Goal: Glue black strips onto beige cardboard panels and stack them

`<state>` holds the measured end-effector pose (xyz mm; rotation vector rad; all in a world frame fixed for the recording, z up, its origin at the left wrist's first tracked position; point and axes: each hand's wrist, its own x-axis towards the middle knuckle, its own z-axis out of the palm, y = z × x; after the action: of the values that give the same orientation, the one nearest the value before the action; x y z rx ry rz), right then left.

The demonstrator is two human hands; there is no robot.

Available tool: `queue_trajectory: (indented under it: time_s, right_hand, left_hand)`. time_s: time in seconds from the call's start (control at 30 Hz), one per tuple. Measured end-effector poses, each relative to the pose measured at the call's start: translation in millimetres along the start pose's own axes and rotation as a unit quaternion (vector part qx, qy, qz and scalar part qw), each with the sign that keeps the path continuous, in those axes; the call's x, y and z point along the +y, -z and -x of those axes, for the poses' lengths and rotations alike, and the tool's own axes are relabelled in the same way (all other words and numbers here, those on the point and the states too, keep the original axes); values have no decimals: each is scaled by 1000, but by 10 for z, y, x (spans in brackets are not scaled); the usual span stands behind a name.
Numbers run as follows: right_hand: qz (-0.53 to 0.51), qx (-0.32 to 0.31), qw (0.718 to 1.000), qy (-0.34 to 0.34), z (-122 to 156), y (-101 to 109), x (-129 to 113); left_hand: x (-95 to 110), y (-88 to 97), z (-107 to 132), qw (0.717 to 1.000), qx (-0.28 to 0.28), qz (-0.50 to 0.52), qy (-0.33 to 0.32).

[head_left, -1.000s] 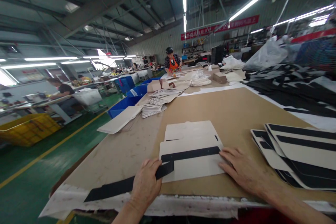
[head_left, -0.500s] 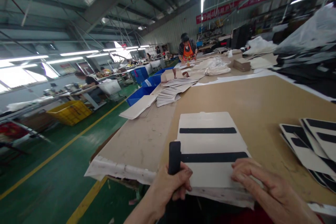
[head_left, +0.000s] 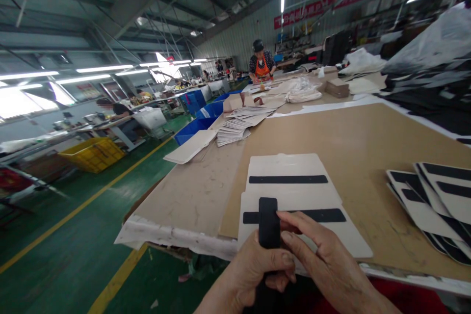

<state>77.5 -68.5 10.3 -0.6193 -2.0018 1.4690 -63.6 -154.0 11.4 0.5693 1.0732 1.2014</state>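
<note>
While the left hand (head_left: pixel 257 265) holds a long, flat, matt-black strip (head_left: pixel 269 225) with rounded upper corners, the right hand (head_left: pixel 327 255) meets its right-hand edge. The step in hand is judged to be two-handed handling of this strip near its upper end. Any next move appears to call for a secure right-hand grip on the edge before the left hand's hold is eased, with the strip face kept flat.

The left fingers are clamped on the strip. The right index finger and thumb sit at its edge; whether they pinch it or only touch it cannot be determined.

The strip stands in front of the near cream-coloured rectangular panel (head_left: pixel 305 199), at the front of the brown-covered bench (head_left: pixel 331 142). Its upper end points up and forward, away from the wearer; the long axis runs near-vertically in view. Below the left hand, the lower length is dark and indistinct.

The held strip crosses in front of the near panel's black band (head_left: pixel 327 215), which runs left to right. A parallel black band (head_left: pixel 289 179) lies on the far cream panel (head_left: pixel 287 164).
</note>
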Motion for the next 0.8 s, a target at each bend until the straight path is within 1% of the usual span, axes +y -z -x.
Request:
queue_trajectory:
  time_s: [0.1,0.2,0.23,0.3,0.33,0.37,0.4,0.47,0.5,0.53,0.6,0.63,0.73,0.77,0.8]
  right_hand:
    - [0,40,999,1,-15,1,-9]
    - [-25,95,995,24,-15,-11,-12]
    - [-48,102,993,22,-14,-16,-9]
    - [-119,90,989,-18,-21,-14,7]
    - [-155,89,983,-46,-35,-3,21]
    - [-185,103,975,-71,-56,15,37]
    - [-208,130,966,-88,-83,40,56]
    - [-244,196,945,-95,-145,96,89]
    - [-264,218,935,-95,-170,116,99]
    - [-285,225,927,-98,-187,125,105]
    - [-322,202,918,-110,-189,97,98]
    - [-339,172,917,-119,-178,59,88]
    - [-389,46,910,-136,-134,-98,51]
    - [-403,18,905,-138,-129,-146,41]
    - [-416,4,899,-141,-133,-182,34]
  left_hand:
    - [-6,-59,-4,1000,5,-16,-3]
    - [-21,-100,-39,1000,8,-12,-10]
    - [-27,-106,-54,1000,10,-3,-14]
    - [-34,-112,-75,999,15,20,-27]
    - [-33,-113,-80,999,19,32,-35]
    - [-27,-113,-79,998,26,39,-43]
    - [-18,-115,-74,997,37,43,-47]
    - [6,-119,-57,995,71,44,-48]
    - [18,-122,-50,993,93,46,-48]
    - [26,-123,-45,991,113,49,-48]
    - [35,-122,-48,985,149,61,-54]
    - [35,-120,-57,983,164,63,-57]
    - [29,-115,-95,976,198,52,-68]
    - [27,-116,-105,975,206,46,-71]
    - [27,-119,-112,974,210,42,-74]
